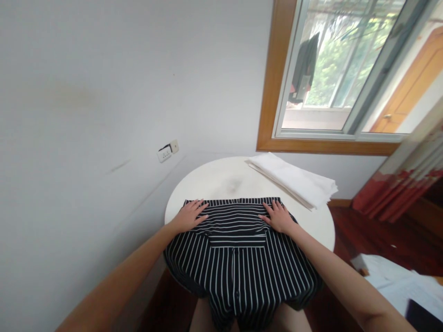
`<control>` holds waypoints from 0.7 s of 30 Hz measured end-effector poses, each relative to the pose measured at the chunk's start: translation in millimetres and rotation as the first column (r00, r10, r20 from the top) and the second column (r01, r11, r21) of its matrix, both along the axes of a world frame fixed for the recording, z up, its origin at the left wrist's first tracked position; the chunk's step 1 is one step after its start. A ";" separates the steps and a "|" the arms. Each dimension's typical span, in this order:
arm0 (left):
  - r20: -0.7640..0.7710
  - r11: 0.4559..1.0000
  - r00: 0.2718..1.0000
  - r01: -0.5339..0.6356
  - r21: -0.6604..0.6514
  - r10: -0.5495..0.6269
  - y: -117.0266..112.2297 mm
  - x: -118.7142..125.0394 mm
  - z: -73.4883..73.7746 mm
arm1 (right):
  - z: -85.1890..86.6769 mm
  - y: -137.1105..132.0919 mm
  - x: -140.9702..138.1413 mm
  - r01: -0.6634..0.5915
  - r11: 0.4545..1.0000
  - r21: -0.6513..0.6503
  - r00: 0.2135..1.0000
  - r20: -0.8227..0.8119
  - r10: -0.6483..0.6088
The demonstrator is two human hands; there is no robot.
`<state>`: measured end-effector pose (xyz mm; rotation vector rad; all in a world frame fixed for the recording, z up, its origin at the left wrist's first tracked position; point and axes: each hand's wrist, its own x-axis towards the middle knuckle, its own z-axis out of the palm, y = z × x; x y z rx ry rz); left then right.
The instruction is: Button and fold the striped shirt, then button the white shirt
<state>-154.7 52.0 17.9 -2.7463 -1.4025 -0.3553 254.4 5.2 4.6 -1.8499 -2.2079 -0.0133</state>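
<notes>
A black garment with white stripes (242, 267) lies over the round white table (194, 182) and hangs down past its near edge. Its straight far edge runs across the tabletop; a band crosses its middle, with a buttoned placket below. My left hand (189, 216) rests flat on the garment's upper left corner, fingers spread. On the upper right corner lies my right hand (278, 216), also flat with fingers apart. Neither hand grips the cloth. Whether the garment is a shirt, skirt or dress I cannot tell.
Folded white sheets (294, 177) lie at the table's back right. A wall socket (164, 154) sits on the left wall, and a wood-framed window (321, 146) is behind. Red curtains (387, 193) hang at right. Papers (401, 281) and a dark object (424, 313) lie lower right.
</notes>
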 end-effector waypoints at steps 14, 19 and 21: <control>-0.045 0.987 0.988 -0.153 -0.050 0.151 67.0 9.4 -11.1 | -1.2 92.1 8.6 -0.004 0.989 -0.146 1.000 0.024 0.007; -0.047 0.982 0.983 -0.180 -0.057 0.177 83.4 11.2 -11.2 | -4.6 115.2 7.8 0.017 0.991 -0.131 0.999 0.035 -0.012; -0.054 0.980 0.980 -0.194 -0.049 0.191 90.0 11.8 -10.7 | -5.8 123.4 7.1 0.027 0.992 -0.127 0.999 0.048 -0.021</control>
